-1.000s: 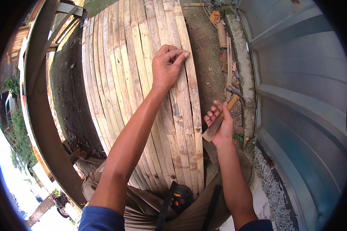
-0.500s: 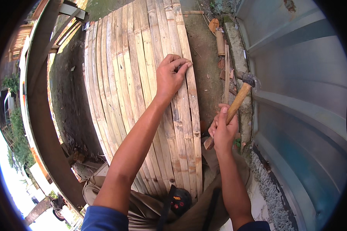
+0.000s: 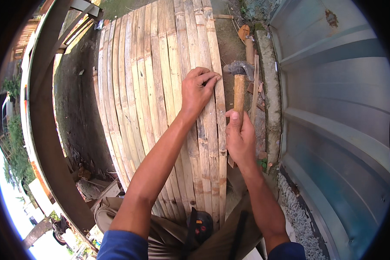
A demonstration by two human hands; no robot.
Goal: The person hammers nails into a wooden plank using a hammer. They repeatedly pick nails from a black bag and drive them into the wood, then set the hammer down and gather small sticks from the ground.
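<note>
A platform of split bamboo slats (image 3: 160, 56) stretches away in front of me. My left hand (image 3: 197, 93) rests on its right side, with thumb and fingertips pinched together at the outermost slat; whatever they hold is too small to make out. My right hand (image 3: 240, 136) is wrapped round the wooden handle of a hammer (image 3: 238, 93), just off the platform's right edge. The hammer's dark metal head is up beside my left fingertips, apart from them, and looks slightly blurred.
A ribbed metal sheet wall (image 3: 333, 95) stands close on the right, behind a low concrete ledge (image 3: 269, 86). Bamboo offcuts (image 3: 249, 51) and wood scraps lie on the ground between. On the left runs a long brown beam (image 3: 45, 130). A dark round object (image 3: 201, 227) sits by my knees.
My right hand has swung the hammer leftward, bringing its head from near the metal wall to beside my left fingertips. The left hand keeps its pinch at the slat's edge.
</note>
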